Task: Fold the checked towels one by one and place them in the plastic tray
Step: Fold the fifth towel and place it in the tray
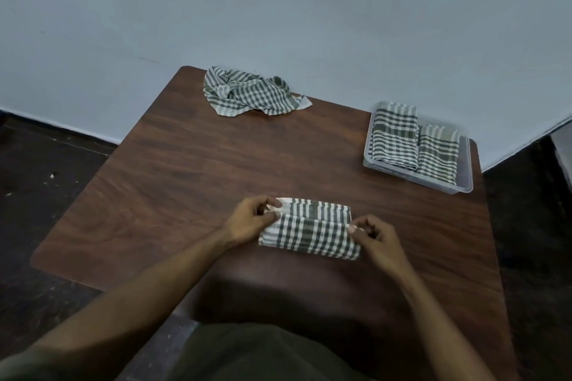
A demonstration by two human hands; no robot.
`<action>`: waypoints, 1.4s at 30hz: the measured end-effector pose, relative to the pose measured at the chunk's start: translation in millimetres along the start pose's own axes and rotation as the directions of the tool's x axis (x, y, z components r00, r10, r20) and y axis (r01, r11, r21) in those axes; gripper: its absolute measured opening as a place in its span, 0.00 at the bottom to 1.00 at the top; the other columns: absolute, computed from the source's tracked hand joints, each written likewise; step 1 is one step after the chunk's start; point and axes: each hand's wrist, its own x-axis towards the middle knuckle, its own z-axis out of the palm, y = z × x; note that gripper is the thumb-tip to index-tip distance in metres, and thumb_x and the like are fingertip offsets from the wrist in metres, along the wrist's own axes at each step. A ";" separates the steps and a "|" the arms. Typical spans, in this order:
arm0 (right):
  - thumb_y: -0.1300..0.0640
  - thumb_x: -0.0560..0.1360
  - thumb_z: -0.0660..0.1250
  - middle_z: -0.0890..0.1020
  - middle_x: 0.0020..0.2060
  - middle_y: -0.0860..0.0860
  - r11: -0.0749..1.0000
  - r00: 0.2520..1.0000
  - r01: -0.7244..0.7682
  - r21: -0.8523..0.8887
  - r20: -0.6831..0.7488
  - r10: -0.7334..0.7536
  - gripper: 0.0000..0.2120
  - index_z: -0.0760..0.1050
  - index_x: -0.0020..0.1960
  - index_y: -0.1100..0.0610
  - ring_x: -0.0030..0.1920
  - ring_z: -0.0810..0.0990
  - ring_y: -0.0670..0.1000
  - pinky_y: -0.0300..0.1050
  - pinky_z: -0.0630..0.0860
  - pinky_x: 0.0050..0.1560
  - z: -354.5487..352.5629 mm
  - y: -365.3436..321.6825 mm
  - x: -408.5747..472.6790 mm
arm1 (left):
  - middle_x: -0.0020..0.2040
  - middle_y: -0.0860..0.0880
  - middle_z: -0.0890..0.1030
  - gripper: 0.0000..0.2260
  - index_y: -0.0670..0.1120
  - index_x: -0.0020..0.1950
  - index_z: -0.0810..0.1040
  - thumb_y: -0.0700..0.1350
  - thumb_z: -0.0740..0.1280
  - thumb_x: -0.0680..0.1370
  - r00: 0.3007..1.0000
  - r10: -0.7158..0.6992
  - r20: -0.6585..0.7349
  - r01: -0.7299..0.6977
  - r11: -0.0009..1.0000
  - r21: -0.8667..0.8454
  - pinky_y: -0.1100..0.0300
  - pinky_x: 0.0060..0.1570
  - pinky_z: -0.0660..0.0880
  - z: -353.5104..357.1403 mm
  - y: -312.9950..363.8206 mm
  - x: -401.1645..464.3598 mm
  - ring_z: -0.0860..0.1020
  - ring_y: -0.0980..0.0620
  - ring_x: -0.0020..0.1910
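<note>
Item 1: checked towel (309, 230), part-folded, lying toward the table's (185, 164) near edge, midway along it. I see my left hand (250, 219) with its grip pinched on the towel's left end, and my right hand (376, 238) pinching the right end.
Item 2: crumpled towel (250, 93), far edge.
Item 3: plastic tray (464, 187), far right corner, holding two folded towels (414, 142) side by side.
</note>
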 end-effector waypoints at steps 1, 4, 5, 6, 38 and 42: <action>0.64 0.75 0.69 0.82 0.35 0.50 0.998 0.998 -0.038 0.054 -0.054 0.041 0.03 0.78 0.43 0.58 0.36 0.77 0.46 0.37 0.74 0.37 3.7 1.1 9.5 | 0.41 0.41 0.79 0.05 0.47 0.49 0.79 0.38 0.69 0.77 0.997 -0.055 -0.063 0.050 0.996 -0.071 0.56 0.42 0.74 3.6 1.9 6.7 0.76 0.48 0.40; 0.59 0.76 0.69 0.82 0.45 0.51 0.986 0.985 -0.119 0.113 -0.115 0.132 0.07 0.77 0.53 0.59 0.45 0.80 0.47 0.35 0.76 0.43 6.7 2.9 36.4 | 0.45 0.43 0.80 0.05 0.41 0.53 0.78 0.40 0.68 0.78 0.965 -0.190 -0.180 0.147 0.962 -0.230 0.63 0.39 0.77 9.9 7.3 20.9 0.78 0.50 0.41; 0.58 0.76 0.69 0.81 0.48 0.51 0.985 0.980 -0.135 0.106 -0.132 0.148 0.10 0.76 0.56 0.58 0.46 0.79 0.46 0.36 0.76 0.45 7.6 5.0 42.4 | 0.46 0.44 0.80 0.08 0.41 0.55 0.77 0.40 0.68 0.78 0.958 -0.214 -0.193 0.160 0.951 -0.264 0.65 0.38 0.77 10.3 8.3 22.8 0.79 0.51 0.41; 0.57 0.75 0.70 0.80 0.50 0.52 0.984 0.974 -0.147 0.098 -0.159 0.161 0.14 0.75 0.59 0.58 0.48 0.78 0.47 0.39 0.75 0.47 9.5 5.6 45.4 | 0.48 0.44 0.81 0.10 0.41 0.57 0.76 0.41 0.69 0.77 0.954 -0.220 -0.202 0.160 0.948 -0.276 0.65 0.40 0.77 9.5 7.9 24.2 0.80 0.51 0.42; 0.65 0.69 0.75 0.84 0.53 0.54 0.999 0.902 0.019 0.026 0.431 -0.028 0.20 0.78 0.60 0.59 0.54 0.83 0.52 0.47 0.78 0.57 -17.5 -43.5 93.3 | 0.46 0.45 0.82 0.16 0.47 0.55 0.76 0.37 0.68 0.68 0.897 0.353 0.266 -0.393 0.912 0.116 0.54 0.41 0.79 18.5 112.9 68.4 0.82 0.47 0.43; 0.66 0.72 0.71 0.85 0.48 0.57 0.988 0.949 -0.063 0.141 0.316 0.015 0.10 0.80 0.54 0.61 0.49 0.84 0.57 0.50 0.80 0.53 -38.1 -36.8 94.7 | 0.46 0.50 0.82 0.17 0.48 0.57 0.76 0.38 0.71 0.71 0.935 0.331 0.127 -0.348 0.926 0.149 0.55 0.46 0.80 30.2 124.9 110.1 0.82 0.52 0.45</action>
